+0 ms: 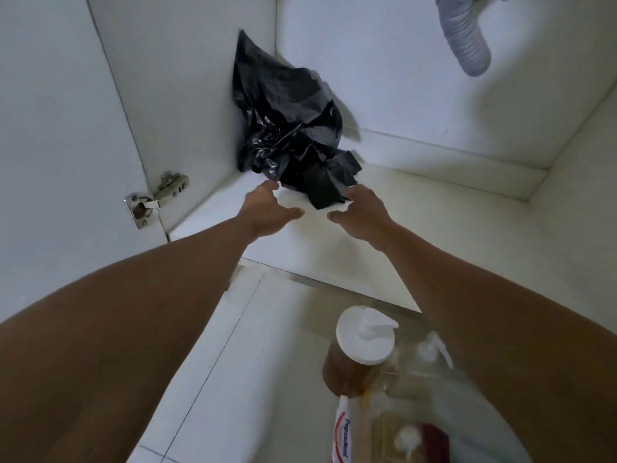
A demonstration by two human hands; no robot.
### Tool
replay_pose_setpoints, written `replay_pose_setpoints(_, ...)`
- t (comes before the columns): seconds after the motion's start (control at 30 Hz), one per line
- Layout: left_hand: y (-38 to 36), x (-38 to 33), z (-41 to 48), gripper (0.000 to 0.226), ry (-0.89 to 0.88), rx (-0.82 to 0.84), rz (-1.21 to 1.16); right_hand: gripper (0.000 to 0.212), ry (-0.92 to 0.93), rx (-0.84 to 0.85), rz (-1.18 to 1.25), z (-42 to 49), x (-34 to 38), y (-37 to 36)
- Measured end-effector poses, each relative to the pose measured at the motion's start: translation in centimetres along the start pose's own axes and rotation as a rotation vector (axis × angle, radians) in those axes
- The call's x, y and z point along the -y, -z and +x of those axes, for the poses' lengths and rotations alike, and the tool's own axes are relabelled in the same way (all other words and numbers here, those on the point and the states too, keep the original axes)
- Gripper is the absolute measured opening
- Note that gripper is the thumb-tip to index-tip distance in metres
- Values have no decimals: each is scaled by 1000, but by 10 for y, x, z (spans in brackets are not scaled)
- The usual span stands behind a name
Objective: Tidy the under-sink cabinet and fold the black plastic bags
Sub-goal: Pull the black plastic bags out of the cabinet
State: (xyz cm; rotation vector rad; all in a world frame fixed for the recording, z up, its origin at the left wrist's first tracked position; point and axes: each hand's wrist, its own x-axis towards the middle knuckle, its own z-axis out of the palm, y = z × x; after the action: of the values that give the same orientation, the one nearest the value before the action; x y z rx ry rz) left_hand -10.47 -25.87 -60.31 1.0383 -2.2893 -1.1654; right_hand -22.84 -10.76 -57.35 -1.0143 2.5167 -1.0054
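Black plastic bags point(290, 128): crumpled glossy heap | left hand point(267, 212), right hand point(362, 213): fingers point(267, 189) released, touching edge

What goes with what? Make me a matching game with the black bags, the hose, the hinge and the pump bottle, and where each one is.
Things:
1 black bags
2 hose
3 hinge
4 pump bottle

Places:
A standing on the floor tiles
B crumpled in the back corner of the cabinet
C hanging at the top right
D screwed on at the left side

Pairs: 1-B, 2-C, 3-D, 4-A
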Motion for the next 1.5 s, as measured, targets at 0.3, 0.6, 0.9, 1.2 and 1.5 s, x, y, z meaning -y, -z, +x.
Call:
replay_pose_setpoints(0.3, -22, 28, 76, 84, 18, -408, -165, 125, -99, -93, 72, 91, -21, -53)
replay_pose_setpoints(0.6, 8, 14, 144, 123, 27, -399, -381, 97, -23, -149, -396, 134, -29, -90)
replay_pose_setpoints(0.9, 19, -7, 101, 19, 294, -232, -327, 70, 148, -188, -127, 117, -22, -71)
replay_pose_setpoints(1.2, 21, 22, -31, 37, 282, -285, -71, 75, 360, -15, 228, 31, -14, -57)
replay_pose_setpoints(1.5, -8, 91, -198, 32, 245, -548, -224, 63, 833, -184, -17, -87, -9, -114)
